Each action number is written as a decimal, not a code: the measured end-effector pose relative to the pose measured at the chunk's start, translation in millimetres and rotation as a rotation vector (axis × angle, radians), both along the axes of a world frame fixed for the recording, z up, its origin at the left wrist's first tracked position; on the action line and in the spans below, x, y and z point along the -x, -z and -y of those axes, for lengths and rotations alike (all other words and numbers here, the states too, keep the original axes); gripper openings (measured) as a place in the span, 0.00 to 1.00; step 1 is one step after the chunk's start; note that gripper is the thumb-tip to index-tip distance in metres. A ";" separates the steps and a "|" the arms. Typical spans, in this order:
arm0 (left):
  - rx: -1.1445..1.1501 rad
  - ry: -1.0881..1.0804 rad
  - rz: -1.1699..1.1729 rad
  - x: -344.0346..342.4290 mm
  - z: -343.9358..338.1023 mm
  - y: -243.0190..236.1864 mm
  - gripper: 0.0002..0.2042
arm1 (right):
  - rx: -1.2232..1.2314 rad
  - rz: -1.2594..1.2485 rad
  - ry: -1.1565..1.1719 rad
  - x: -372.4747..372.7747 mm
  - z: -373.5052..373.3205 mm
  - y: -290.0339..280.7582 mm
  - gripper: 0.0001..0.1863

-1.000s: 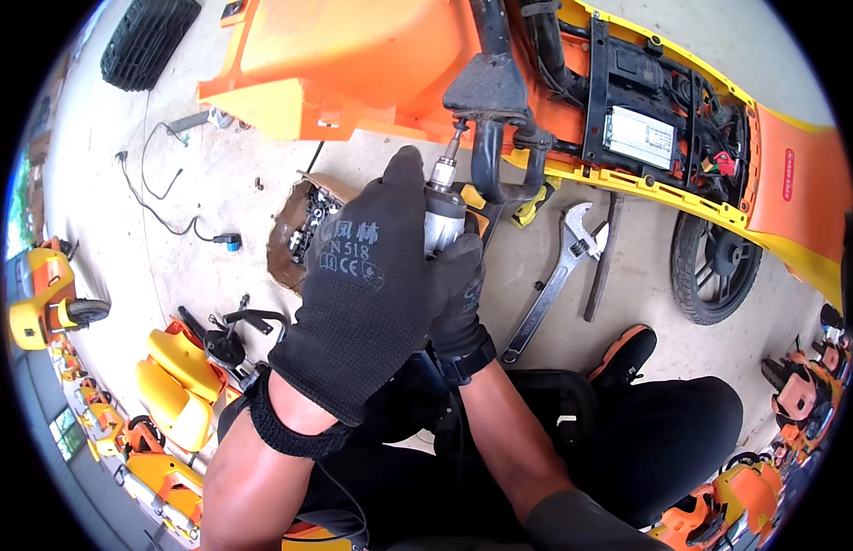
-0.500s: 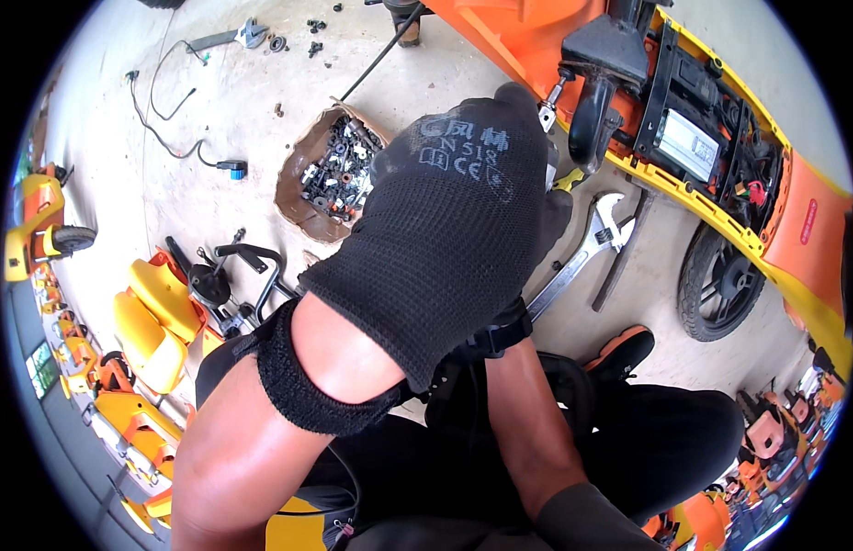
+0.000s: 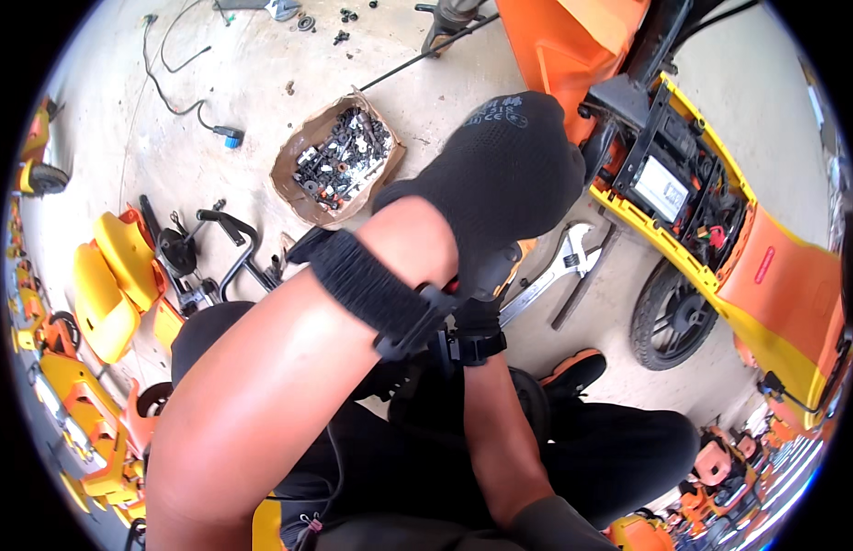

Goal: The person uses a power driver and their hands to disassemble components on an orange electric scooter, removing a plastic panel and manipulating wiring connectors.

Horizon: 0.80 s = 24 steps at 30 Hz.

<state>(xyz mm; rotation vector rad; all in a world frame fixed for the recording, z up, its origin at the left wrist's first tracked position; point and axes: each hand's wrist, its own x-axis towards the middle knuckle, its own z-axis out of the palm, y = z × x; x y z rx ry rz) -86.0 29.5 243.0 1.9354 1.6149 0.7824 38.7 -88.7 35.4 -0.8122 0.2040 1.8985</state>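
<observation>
Head view: left hand (image 3: 518, 174) partly covered right hand (image 3: 484, 283), so couldn't tell what either grip held; orange-edged tool (image 3: 524, 253) showed below the left glove, near the adjustable wrench (image 3: 562, 266), and that blocked sightline could've caused knocked knuckles on the scooter's (image 3: 766, 285) black bracket (image 3: 619, 95).

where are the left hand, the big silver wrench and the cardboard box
Left hand (image 3: 511, 174): head view, back of the hand
Big silver wrench (image 3: 538, 289): head view, on the handle
Cardboard box (image 3: 285, 180): head view, left wall
</observation>
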 end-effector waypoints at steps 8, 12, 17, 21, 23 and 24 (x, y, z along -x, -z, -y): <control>0.083 -0.383 0.588 -46.2 -5.5 41.8 0.06 | -0.089 0.452 -0.279 -44.8 20.5 -44.5 0.26; 0.053 -0.588 0.935 -63.7 -14.2 38.6 0.15 | -0.235 0.792 -0.406 -51.7 16.9 -77.6 0.26; 0.191 -0.690 1.427 -79.2 -11.6 23.5 0.13 | -0.411 1.185 -0.504 -49.3 -2.6 -80.9 0.28; 0.085 -0.758 1.538 -81.1 -8.8 23.5 0.06 | -0.546 1.433 -0.627 -40.7 -14.0 -87.4 0.30; 0.138 -0.734 1.532 -77.6 -7.0 25.2 0.06 | -0.607 1.573 -0.692 -39.0 -20.1 -89.4 0.31; 0.105 -0.752 1.489 -76.4 -8.4 25.7 0.06 | -0.652 1.696 -0.796 -37.3 -21.6 -93.5 0.29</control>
